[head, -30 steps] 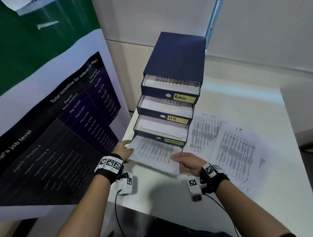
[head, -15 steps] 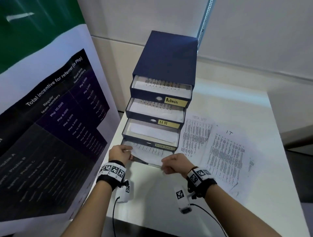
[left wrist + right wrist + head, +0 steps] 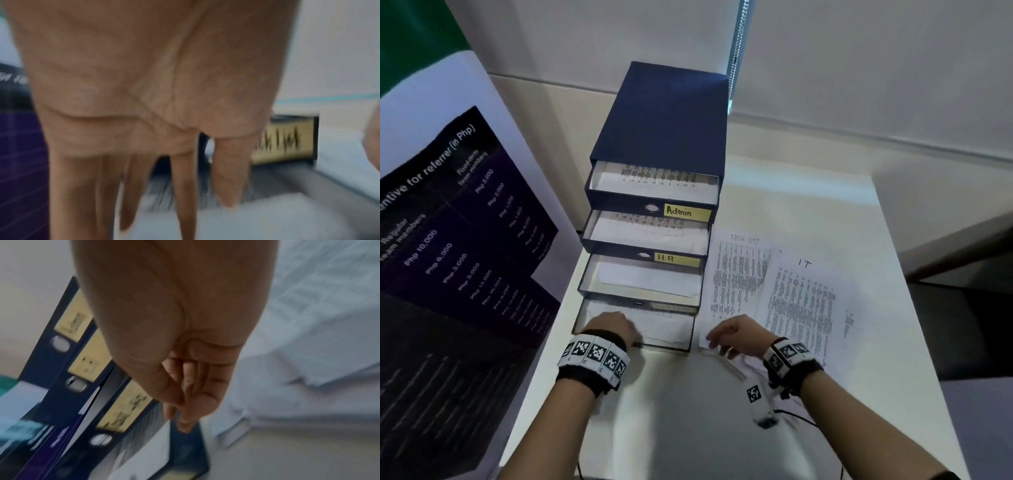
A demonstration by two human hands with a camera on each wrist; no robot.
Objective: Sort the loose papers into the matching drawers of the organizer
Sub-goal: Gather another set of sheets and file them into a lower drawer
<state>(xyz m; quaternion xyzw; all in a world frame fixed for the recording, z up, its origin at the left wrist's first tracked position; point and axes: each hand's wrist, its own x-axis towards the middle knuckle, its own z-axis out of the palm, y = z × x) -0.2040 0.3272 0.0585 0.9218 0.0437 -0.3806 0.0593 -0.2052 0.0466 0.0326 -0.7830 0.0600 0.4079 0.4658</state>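
Note:
The navy organizer (image 3: 664, 113) stands on the white table with all its drawers pulled out in steps. The upper two are labelled Admin (image 3: 686, 212) and H.R (image 3: 676, 259). The third label (image 3: 283, 142) is blurred. My left hand (image 3: 609, 327) lies with straight fingers (image 3: 185, 186) on the printed sheet (image 3: 664, 325) inside the bottom drawer (image 3: 666, 346). My right hand (image 3: 732, 335) hovers at the near left corner of the loose papers, fingers (image 3: 185, 418) loose and holding nothing. Of these loose papers, a TASK LIST sheet (image 3: 738, 274) and an IT sheet (image 3: 801, 301) lie right of the organizer.
A large printed banner (image 3: 465, 240) leans along the table's left side, close to the organizer. The wall runs behind the organizer. Bare table (image 3: 688, 411) shows between my forearms. The table's right edge (image 3: 904, 308) borders a dark gap.
The sheet that both hands held has gone down into the bottom drawer. My left hand now rests on it there. My right hand let go and moved right to the loose papers.

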